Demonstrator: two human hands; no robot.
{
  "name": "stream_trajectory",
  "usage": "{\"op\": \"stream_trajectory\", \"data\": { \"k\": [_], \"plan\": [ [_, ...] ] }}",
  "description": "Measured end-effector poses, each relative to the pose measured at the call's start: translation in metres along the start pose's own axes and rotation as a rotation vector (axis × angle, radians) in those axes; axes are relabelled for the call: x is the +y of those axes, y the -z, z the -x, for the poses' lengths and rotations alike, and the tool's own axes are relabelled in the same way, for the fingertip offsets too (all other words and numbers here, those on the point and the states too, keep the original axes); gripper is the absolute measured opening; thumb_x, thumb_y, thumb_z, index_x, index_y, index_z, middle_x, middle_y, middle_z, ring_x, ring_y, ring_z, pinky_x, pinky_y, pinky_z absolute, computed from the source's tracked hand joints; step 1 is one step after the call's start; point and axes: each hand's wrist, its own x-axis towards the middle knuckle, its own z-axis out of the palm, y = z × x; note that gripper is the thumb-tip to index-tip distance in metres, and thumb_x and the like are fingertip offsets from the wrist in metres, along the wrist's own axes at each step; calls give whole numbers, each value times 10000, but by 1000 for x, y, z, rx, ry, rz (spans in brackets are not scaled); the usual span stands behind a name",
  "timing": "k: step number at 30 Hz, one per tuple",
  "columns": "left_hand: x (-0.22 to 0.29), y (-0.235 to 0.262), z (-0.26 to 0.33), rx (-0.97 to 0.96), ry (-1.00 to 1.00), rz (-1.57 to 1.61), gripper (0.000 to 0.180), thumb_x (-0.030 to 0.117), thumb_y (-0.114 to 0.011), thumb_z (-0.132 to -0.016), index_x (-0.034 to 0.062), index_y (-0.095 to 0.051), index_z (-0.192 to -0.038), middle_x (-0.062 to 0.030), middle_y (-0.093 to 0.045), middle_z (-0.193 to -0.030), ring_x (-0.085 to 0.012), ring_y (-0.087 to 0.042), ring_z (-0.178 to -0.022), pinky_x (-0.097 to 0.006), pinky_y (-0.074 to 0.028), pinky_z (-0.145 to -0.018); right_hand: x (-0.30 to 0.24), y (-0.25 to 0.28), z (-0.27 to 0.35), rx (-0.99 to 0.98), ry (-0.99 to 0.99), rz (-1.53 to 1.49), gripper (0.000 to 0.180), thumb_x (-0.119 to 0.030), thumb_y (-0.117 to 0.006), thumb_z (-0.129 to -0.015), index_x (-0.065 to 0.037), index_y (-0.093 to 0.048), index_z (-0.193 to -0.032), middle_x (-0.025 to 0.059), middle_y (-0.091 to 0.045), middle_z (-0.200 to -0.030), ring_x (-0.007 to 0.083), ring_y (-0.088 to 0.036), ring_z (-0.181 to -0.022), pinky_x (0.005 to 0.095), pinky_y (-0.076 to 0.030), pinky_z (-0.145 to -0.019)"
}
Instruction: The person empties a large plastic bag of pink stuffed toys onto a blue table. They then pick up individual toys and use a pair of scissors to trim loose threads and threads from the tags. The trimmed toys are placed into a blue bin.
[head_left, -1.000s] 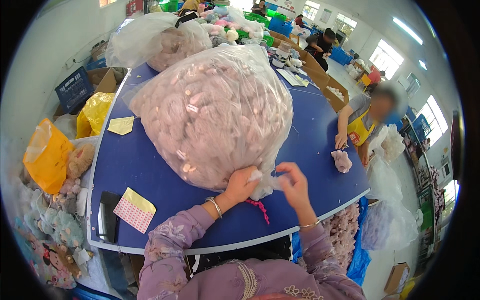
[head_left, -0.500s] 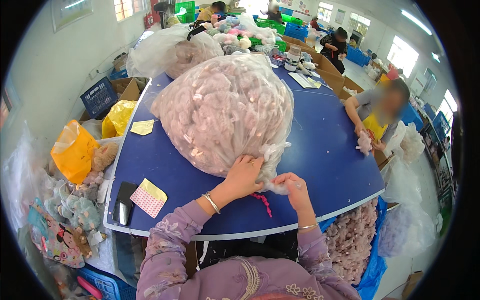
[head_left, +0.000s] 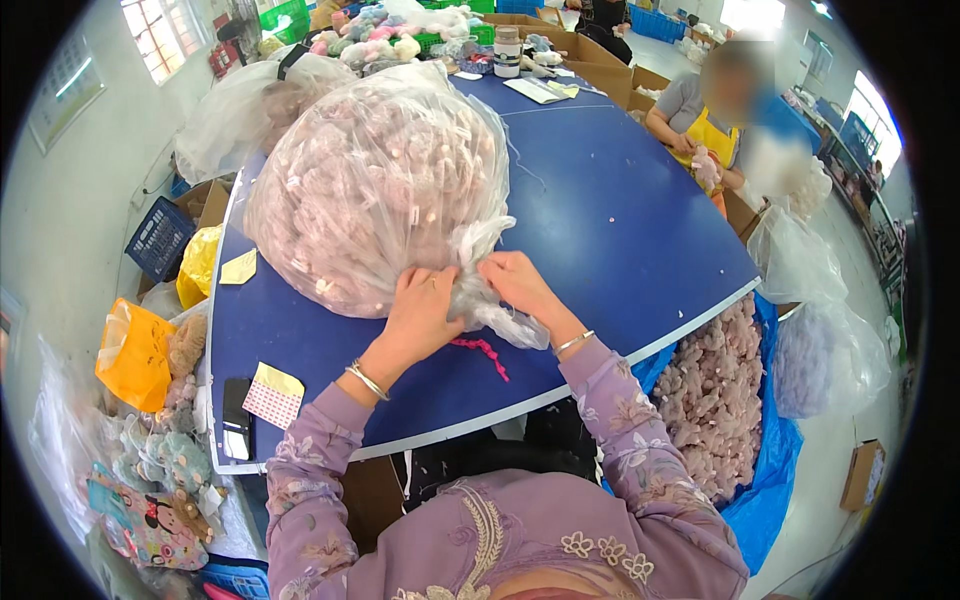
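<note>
Plastic sack point(head_left: 375, 185) stuffed with small pink plush pieces sits on the blue tabletop point(head_left: 620, 240), its gathered neck point(head_left: 470, 295) clenched by the left hand point(head_left: 420, 315) and right hand point(head_left: 515, 285). A pink cord point(head_left: 480, 350) lies just nearer. Judging by the grip, the mouth is being worked; beyond, another person handles plush.

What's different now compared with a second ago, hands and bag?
The left hand and right hand have closed in together on the gathered neck of the big clear bag; a second ago the right hand was off to the side, just touching it. The bag, the pink cord and the phone stayed put on the blue table.
</note>
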Motion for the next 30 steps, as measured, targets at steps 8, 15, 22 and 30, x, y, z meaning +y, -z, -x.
{"op": "stream_trajectory", "data": {
  "k": [8,15,22,30],
  "plan": [
    [-17,38,-19,86,15,17,302,99,-612,-696,16,-605,-986,-164,-603,-918,-340,-550,-951,-406,-429,-881,-19,12,-8,227,-20,-346,230,-153,-586,-824,-37,-579,-625,-19,-474,-531,44,-391,-442,230,-275,-400],
    [-31,76,3,196,83,118,295,100,-658,-692,3,-600,-964,-165,-612,-988,-344,-543,-1001,-408,-407,-923,-16,94,-13,438,-17,-492,233,-125,-575,-817,-48,-516,-605,-6,-419,-512,70,-332,-396,243,-222,-381],
    [-60,89,60,643,519,369,256,75,-710,-789,-9,-634,-1018,-109,-641,-1018,-200,-606,-910,-327,-462,-847,70,161,-20,516,-360,-474,196,-117,-539,-828,-43,-506,-650,30,-454,-552,107,-377,-423,273,-276,-392],
    [-65,-66,127,233,296,562,361,227,-652,-838,51,-589,-1146,-194,-573,-1085,-391,-532,-1002,-474,-411,-889,121,174,-5,481,-65,-56,252,-185,-573,-920,33,-683,-984,45,-669,-890,106,-591,-789,255,-474,-711]
  ]
}}
